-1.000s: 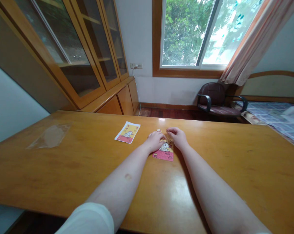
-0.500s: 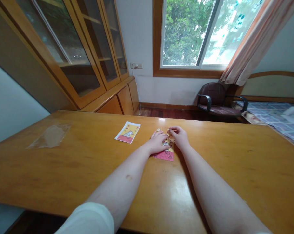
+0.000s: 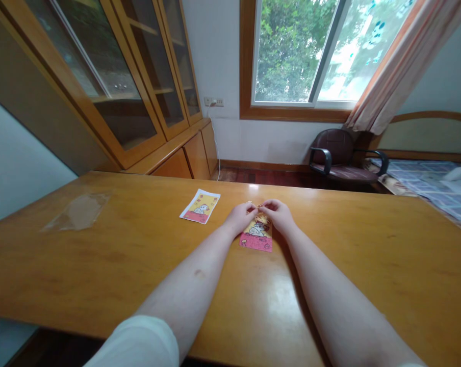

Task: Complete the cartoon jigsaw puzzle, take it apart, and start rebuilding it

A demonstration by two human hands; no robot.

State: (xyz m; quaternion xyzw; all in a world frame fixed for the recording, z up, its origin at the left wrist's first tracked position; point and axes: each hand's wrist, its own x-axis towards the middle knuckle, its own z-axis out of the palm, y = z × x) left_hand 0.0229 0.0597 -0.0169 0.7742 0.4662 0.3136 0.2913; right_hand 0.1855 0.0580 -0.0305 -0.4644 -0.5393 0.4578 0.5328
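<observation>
In the head view, the left hand (image 3: 241,215), spread over the pink-and-yellow puzzle (image 3: 255,241) half a second ago, now meets the right hand (image 3: 279,214) at its far edge on the table (image 3: 81,270), uncovering a white cartoon animal, though whether either grip is closed on a piece I cannot tell.

Your surface (image 3: 81,275) is glossy wood; puzzle (image 3: 255,242) looks like printed card, picture sheet (image 3: 201,208) paper, bag (image 3: 79,211) clear shiny plastic.

The glossy wooden surface (image 3: 138,255) bears a clear plastic wrapper (image 3: 79,211), a white-bordered picture card (image 3: 200,207) and a pink-and-yellow jigsaw puzzle (image 3: 256,241).
</observation>
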